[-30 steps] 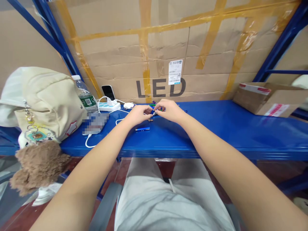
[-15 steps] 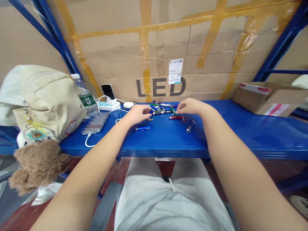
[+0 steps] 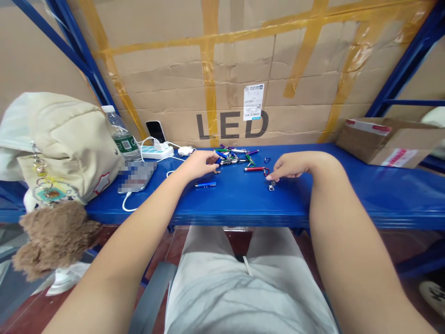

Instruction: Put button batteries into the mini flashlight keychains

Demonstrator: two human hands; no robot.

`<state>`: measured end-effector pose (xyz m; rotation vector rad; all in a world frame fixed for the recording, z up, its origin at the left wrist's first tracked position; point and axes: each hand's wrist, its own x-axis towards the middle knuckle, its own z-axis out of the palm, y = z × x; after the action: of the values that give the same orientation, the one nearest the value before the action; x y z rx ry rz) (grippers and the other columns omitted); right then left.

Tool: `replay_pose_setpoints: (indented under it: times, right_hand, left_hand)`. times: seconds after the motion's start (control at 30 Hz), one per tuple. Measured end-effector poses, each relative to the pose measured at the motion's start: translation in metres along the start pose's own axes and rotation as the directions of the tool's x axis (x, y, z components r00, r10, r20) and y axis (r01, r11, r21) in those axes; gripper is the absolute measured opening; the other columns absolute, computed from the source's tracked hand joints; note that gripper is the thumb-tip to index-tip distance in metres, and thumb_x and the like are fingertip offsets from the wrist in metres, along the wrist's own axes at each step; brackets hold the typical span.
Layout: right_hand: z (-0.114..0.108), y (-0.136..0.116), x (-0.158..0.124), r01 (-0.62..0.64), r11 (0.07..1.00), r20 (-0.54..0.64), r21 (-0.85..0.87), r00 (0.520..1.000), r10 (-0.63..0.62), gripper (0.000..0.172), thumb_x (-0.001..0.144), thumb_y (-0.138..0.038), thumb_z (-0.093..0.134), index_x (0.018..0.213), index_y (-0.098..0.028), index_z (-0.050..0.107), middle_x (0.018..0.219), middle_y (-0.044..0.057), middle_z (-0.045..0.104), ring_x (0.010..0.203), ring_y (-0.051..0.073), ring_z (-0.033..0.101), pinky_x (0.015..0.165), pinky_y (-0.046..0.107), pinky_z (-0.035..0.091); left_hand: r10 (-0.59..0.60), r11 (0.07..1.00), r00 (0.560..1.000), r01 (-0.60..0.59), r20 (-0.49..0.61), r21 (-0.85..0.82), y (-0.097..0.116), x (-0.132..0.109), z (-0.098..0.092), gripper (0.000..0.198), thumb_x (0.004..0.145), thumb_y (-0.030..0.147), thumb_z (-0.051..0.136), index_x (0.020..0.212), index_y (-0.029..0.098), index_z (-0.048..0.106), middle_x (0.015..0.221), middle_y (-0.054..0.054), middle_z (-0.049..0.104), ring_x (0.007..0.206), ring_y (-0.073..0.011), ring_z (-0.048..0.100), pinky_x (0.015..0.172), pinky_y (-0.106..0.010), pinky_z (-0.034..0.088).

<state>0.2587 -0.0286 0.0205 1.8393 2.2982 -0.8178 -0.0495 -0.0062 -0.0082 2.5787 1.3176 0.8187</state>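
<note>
My left hand (image 3: 202,164) is at the left edge of a pile of small metallic torches with carabiners (image 3: 233,161), its fingers curled around a blue one. My right hand (image 3: 290,167) is bent down over the table, thumb and fingertips pinched together beside a small silver metal piece (image 3: 271,187); what they hold, if anything, is too small to tell. A red torch (image 3: 254,169) with a red clip lies just left of that hand, and a small blue clip (image 3: 267,159) behind it. Nearer the front edge a blue torch (image 3: 206,185) lies apart.
On the left of the blue table (image 3: 225,204) are a cream bag (image 3: 69,139), a water bottle (image 3: 121,134), a phone (image 3: 137,176) and a power strip (image 3: 156,152). An open carton (image 3: 389,139) stands at the right. A large cardboard box (image 3: 174,83) rises behind.
My right hand has moved from the pile toward the right and nearer, down to the small metal piece. A blue clip now shows behind it. My left hand has barely moved.
</note>
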Motion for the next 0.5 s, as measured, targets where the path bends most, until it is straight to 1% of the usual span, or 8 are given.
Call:
replay_pose_setpoints:
  times: [0.1, 0.17, 0.23, 0.3, 0.37, 0.4, 0.5]
  right_hand:
    - [0.002, -0.005, 0.000, -0.024, 1.000, 0.012, -0.011, 1.000, 0.024, 0.043, 0.060, -0.064, 0.075, 0.065, -0.022, 0.073, 0.049, 0.000, 0.048, 0.044, 0.011, 0.042, 0.044, 0.028, 0.035]
    - [0.003, -0.007, 0.001, -0.005, 1.000, -0.011, -0.024, 1.000, 0.005, 0.039, 0.060, -0.060, 0.077, 0.064, -0.022, 0.073, 0.051, 0.000, 0.052, 0.045, 0.011, 0.044, 0.044, 0.028, 0.035]
    - [0.004, -0.008, 0.003, 0.036, 0.998, -0.079, -0.053, 0.996, -0.040, 0.036, 0.060, -0.056, 0.078, 0.064, -0.021, 0.073, 0.055, 0.002, 0.058, 0.047, 0.013, 0.049, 0.045, 0.028, 0.037]
    - [0.005, -0.010, 0.007, 0.094, 0.991, -0.173, -0.095, 0.979, -0.110, 0.034, 0.061, -0.054, 0.078, 0.064, -0.020, 0.072, 0.060, 0.003, 0.063, 0.051, 0.015, 0.054, 0.047, 0.028, 0.038]
    - [0.008, -0.014, 0.011, 0.175, 0.979, -0.260, -0.103, 0.946, -0.196, 0.033, 0.066, -0.053, 0.074, 0.064, -0.020, 0.070, 0.061, 0.002, 0.064, 0.053, 0.014, 0.055, 0.048, 0.027, 0.038]
    - [0.010, -0.018, 0.013, 0.229, 0.970, -0.302, -0.076, 0.922, -0.241, 0.033, 0.070, -0.053, 0.071, 0.065, -0.020, 0.069, 0.062, 0.001, 0.064, 0.054, 0.014, 0.055, 0.049, 0.027, 0.039]
    - [0.020, -0.032, 0.021, 0.406, 0.909, -0.464, 0.097, 0.826, -0.320, 0.031, 0.079, -0.051, 0.063, 0.078, -0.021, 0.068, 0.070, 0.001, 0.065, 0.058, 0.013, 0.055, 0.051, 0.025, 0.040]
  left_hand:
    - [0.001, 1.000, 1.000, -0.001, -0.005, 0.008, -0.002, 0.000, 0.000, 0.025, 0.080, 0.022, 0.063, 0.103, 0.019, 0.070, 0.100, -0.005, 0.075, 0.092, -0.0196, 0.069, 0.087, -0.034, 0.054]
    - [0.003, 1.000, 1.000, -0.003, -0.008, 0.014, -0.003, 0.000, 0.000, 0.027, 0.079, 0.022, 0.063, 0.105, 0.019, 0.070, 0.100, -0.006, 0.075, 0.091, -0.0197, 0.069, 0.087, -0.034, 0.054]
    - [0.008, 1.000, 1.000, -0.008, -0.006, 0.012, -0.003, -0.001, 0.000, 0.028, 0.079, 0.023, 0.063, 0.106, 0.019, 0.070, 0.100, -0.006, 0.075, 0.091, -0.0199, 0.069, 0.087, -0.035, 0.054]
    - [0.010, 1.000, 1.000, -0.010, -0.004, -0.003, -0.002, -0.001, 0.001, 0.028, 0.079, 0.023, 0.063, 0.105, 0.019, 0.070, 0.099, -0.006, 0.074, 0.090, -0.0198, 0.069, 0.086, -0.034, 0.054]
    - [0.020, 0.999, 1.000, -0.020, 0.015, -0.025, 0.000, -0.002, 0.001, 0.027, 0.079, 0.025, 0.063, 0.105, 0.019, 0.070, 0.098, -0.006, 0.074, 0.089, -0.0193, 0.068, 0.085, -0.034, 0.054]
    - [0.032, 0.999, 0.999, -0.031, 0.033, -0.034, 0.001, -0.002, 0.002, 0.027, 0.079, 0.026, 0.063, 0.104, 0.019, 0.070, 0.098, -0.006, 0.074, 0.088, -0.0190, 0.068, 0.084, -0.033, 0.054]
    - [0.099, 0.995, 0.990, -0.095, 0.098, -0.042, 0.006, -0.003, 0.003, 0.027, 0.081, 0.030, 0.062, 0.104, 0.018, 0.070, 0.096, -0.005, 0.074, 0.085, -0.0183, 0.067, 0.082, -0.032, 0.053]
